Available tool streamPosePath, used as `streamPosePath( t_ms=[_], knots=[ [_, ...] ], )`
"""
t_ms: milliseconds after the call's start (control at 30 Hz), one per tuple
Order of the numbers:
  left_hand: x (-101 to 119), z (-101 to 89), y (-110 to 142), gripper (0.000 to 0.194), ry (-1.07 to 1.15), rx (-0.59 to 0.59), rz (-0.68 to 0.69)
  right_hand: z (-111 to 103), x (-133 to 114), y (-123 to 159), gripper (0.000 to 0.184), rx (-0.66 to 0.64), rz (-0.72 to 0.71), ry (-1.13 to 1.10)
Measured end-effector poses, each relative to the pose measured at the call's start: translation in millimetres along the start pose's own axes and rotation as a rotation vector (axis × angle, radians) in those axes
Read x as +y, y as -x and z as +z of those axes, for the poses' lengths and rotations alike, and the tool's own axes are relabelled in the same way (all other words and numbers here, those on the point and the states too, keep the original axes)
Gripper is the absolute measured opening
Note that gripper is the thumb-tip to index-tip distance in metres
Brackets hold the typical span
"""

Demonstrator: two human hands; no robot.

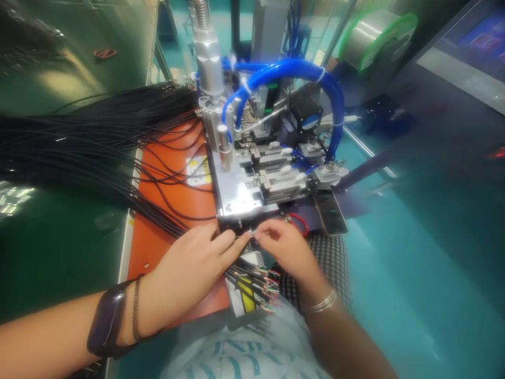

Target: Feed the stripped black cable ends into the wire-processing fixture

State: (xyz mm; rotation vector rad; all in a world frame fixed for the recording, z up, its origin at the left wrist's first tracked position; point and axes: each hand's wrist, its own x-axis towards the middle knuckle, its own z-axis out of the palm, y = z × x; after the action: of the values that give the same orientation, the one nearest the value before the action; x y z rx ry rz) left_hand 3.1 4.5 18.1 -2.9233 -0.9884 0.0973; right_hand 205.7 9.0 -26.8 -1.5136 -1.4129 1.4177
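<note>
My left hand rests on the orange plate and pinches a thin wire end at its fingertips. My right hand meets it from the right, fingers pinched on the same wire end. Beneath both hands lie the stripped ends of black cables with coloured cores. The black cable bundle fans out to the left. Just beyond the fingertips stands the metal fixture with clamps and blue air hoses.
A dark phone lies right of the fixture, a red ring beside it. A solder spool sits at the back right. Green surface on the left, teal floor on the right.
</note>
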Motion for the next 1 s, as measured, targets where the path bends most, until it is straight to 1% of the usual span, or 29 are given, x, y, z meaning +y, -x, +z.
streamPosePath(
  t_ms=[100,200,333,400,500,633,700,833,933,1000],
  knots=[
    [2,-0.8,-1,0.052,-0.002,-0.012,-0.007,3,2,3,0.009,0.028,-0.022,-0.032],
    [4,-0.5,-1,0.056,-0.003,-0.017,-0.031,6,4,6,0.011,0.069,-0.076,-0.085],
    [7,0.8,-1,0.060,-0.005,-0.010,-0.043,8,5,7,0.011,0.128,-0.122,-0.061],
    [9,1.0,-2,0.061,-0.013,-0.008,-0.051,9,6,4,0.011,0.126,-0.099,-0.052],
    [11,0.3,-4,0.059,-0.014,-0.016,-0.079,10,10,-2,0.012,0.081,-0.043,-0.088],
    [8,-2.1,-4,0.062,0.043,-0.026,-0.093,11,15,-7,0.013,0.040,-0.003,-0.157],
    [4,-3.7,-2,0.056,0.085,-0.003,-0.075,10,14,-6,0.013,0.028,-0.039,-0.176],
    [-3,-6.1,3,0.027,0.058,0.077,-0.058,6,8,-3,0.017,0.015,-0.123,-0.147],
    [-3,-6.7,5,0.025,-0.001,0.136,-0.061,3,4,-3,0.013,0.059,-0.111,-0.116],
    [-1,-6.7,6,0.026,-0.023,0.147,-0.062,3,2,-3,0.014,0.081,-0.079,-0.105]
  ],
)
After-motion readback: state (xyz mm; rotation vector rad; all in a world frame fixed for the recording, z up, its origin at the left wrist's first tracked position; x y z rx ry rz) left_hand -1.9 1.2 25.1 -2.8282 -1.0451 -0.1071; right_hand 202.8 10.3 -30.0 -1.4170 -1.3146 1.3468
